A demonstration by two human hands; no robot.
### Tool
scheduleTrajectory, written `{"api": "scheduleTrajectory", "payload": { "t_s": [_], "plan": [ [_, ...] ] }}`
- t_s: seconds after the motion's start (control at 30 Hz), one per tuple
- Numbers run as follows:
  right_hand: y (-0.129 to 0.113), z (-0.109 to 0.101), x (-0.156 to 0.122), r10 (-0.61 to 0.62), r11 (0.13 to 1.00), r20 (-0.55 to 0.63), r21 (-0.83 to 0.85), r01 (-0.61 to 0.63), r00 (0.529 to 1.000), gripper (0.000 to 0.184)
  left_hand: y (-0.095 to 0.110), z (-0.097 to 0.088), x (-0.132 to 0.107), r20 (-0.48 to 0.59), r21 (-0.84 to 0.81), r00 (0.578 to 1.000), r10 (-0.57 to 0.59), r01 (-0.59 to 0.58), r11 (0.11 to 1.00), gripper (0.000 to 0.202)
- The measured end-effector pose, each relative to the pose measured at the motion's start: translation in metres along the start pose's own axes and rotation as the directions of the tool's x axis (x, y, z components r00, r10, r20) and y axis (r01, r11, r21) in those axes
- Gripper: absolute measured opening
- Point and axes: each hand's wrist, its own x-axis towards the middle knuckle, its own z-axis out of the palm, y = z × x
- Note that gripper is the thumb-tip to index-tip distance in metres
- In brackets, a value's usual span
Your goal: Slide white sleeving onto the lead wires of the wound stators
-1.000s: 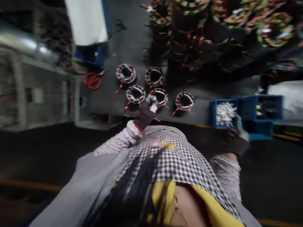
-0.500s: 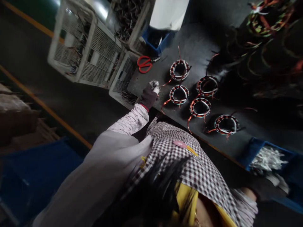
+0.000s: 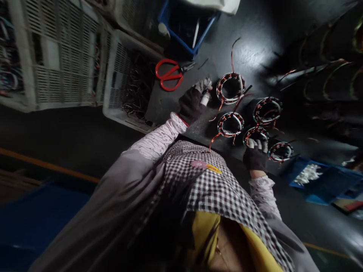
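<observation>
Several wound coil rings with red and white wire lie on a dark table (image 3: 255, 49). My left hand (image 3: 193, 102), in a dark glove, is closed around a small white tube (image 3: 204, 99) just left of the farthest coil ring (image 3: 230, 87). A second ring (image 3: 230, 124) lies in front of it. My right hand (image 3: 255, 155), also gloved, has its fingers curled over the near rim of another coil ring (image 3: 256, 133). Two more rings (image 3: 267, 110) (image 3: 280, 151) lie to the right of it.
Red scissors (image 3: 168, 74) lie on the table's left part, beyond my left hand. A blue bin (image 3: 184, 28) stands behind them. White slatted crates (image 3: 56, 56) (image 3: 119, 90) stand left of the table. A blue tray of white pieces (image 3: 309, 174) sits at the right. Dark coil stacks fill the far right.
The view has swung. My right hand came from the blue tray to a coil ring near the table's front edge. My left hand stayed closed and moved toward the farthest ring.
</observation>
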Motion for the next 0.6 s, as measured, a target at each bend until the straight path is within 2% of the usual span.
{"api": "scheduleTrajectory", "payload": {
  "t_s": [0.07, 0.17, 0.27, 0.33, 0.43, 0.47, 0.53, 0.57, 0.6],
  "plan": [
    [-0.005, 0.005, 0.009, 0.032, 0.998, 0.048, -0.047, -0.030, 0.998, 0.062, 0.007, 0.000, 0.002, 0.078, 0.037, 0.997, 0.030, -0.033, 0.999, 0.059],
    [-0.007, 0.010, 0.024, 0.097, 0.993, 0.113, -0.076, -0.088, 0.989, 0.070, 0.030, 0.005, 0.000, 0.234, 0.054, 0.966, 0.109, -0.125, 0.991, 0.064],
    [-0.006, 0.011, 0.036, 0.133, 0.990, 0.142, -0.064, -0.125, 0.981, 0.067, 0.060, 0.012, 0.002, 0.412, 0.064, 0.886, 0.214, -0.262, 0.963, 0.080],
    [-0.006, 0.011, 0.040, 0.138, 0.990, 0.135, -0.048, -0.133, 0.981, 0.064, 0.081, 0.016, 0.004, 0.495, 0.064, 0.844, 0.210, -0.276, 0.959, 0.083],
    [-0.009, 0.011, 0.040, 0.129, 0.992, 0.128, -0.025, -0.126, 0.983, 0.061, 0.112, 0.018, 0.002, 0.578, 0.055, 0.802, 0.148, -0.219, 0.974, 0.066],
    [-0.011, 0.011, 0.039, 0.135, 0.991, 0.123, -0.017, -0.134, 0.983, 0.058, 0.121, 0.019, 0.000, 0.603, 0.028, 0.780, 0.167, -0.231, 0.973, 0.057],
    [-0.014, 0.009, 0.038, 0.164, 0.986, 0.105, 0.004, -0.165, 0.981, 0.050, 0.137, 0.024, -0.002, 0.641, -0.071, 0.715, 0.278, -0.305, 0.950, 0.038],
    [-0.015, 0.008, 0.037, 0.174, 0.984, 0.101, 0.021, -0.177, 0.979, 0.045, 0.144, 0.028, 0.001, 0.632, -0.119, 0.707, 0.317, -0.316, 0.941, 0.031],
    [-0.016, 0.006, 0.036, 0.180, 0.982, 0.106, 0.043, -0.185, 0.978, 0.039, 0.150, 0.034, 0.005, 0.600, -0.143, 0.732, 0.324, -0.301, 0.943, 0.026]
  ]
}}
